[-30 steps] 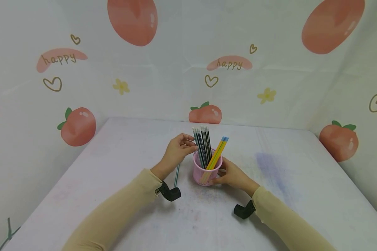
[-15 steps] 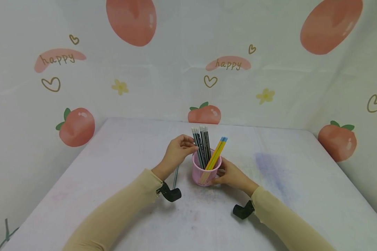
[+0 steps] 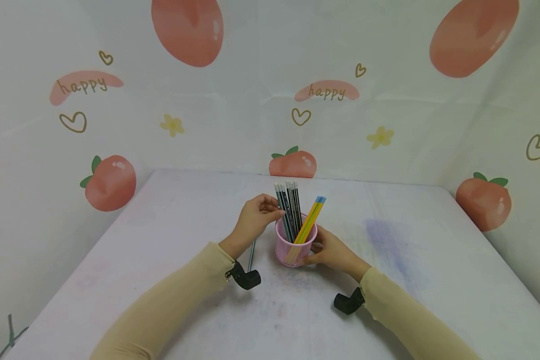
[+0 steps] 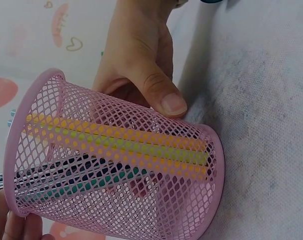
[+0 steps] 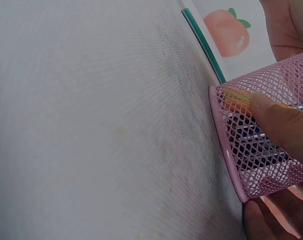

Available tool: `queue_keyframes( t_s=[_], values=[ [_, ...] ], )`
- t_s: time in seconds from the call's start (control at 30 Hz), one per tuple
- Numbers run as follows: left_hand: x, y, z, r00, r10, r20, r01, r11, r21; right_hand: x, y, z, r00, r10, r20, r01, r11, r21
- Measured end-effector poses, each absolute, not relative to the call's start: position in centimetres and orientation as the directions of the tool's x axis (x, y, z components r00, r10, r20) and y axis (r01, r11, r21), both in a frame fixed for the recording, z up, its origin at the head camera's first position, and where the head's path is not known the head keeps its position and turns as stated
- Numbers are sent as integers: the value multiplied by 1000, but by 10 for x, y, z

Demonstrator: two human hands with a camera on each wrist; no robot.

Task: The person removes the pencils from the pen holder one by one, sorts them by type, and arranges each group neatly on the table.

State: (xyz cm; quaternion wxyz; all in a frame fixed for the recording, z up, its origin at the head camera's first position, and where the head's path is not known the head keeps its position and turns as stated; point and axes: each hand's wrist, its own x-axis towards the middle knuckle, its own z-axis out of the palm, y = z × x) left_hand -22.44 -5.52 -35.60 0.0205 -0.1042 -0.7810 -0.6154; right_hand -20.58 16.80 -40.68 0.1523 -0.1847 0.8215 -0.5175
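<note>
A pink mesh pencil cup point(image 3: 284, 252) stands upright mid-table with several dark pencils point(image 3: 292, 207) and a few yellow pencils point(image 3: 312, 220) in it. My right hand point(image 3: 335, 252) grips the cup low on its right side; its thumb point(image 5: 279, 122) lies on the mesh in the right wrist view. At the rim, my left hand point(image 3: 254, 217) pinches a dark green pencil point(image 3: 283, 212) on the cup's left, thumb tip against the shaft. Its fingertips point(image 4: 14, 225) show by the rim in the left wrist view.
A loose green pencil point(image 3: 251, 257) lies on the white table point(image 3: 184, 210) beneath my left wrist, left of the cup. A printed cloth point(image 3: 234, 110) with peaches and hearts rises behind the table. Each wrist carries a black camera mount point(image 3: 245, 277).
The view shifts very slightly. Both hands, the cup and the pencils keep almost the same places.
</note>
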Motion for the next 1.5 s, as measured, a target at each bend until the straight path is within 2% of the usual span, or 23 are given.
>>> queue_keyframes(
  t_s=[0.7,1.07,1.5],
  values=[
    [-226,-56,-350,-977,122,172,198,245,949,-207,168,-407,-890,-445,-96,-110,413,-904],
    [-226,-60,-338,-973,137,185,194,53,980,-206,167,-406,-887,-455,-77,-127,402,-907],
    [-228,-69,-320,-976,103,193,190,-35,981,-205,166,-405,-889,-452,-77,-131,412,-902]
  ],
)
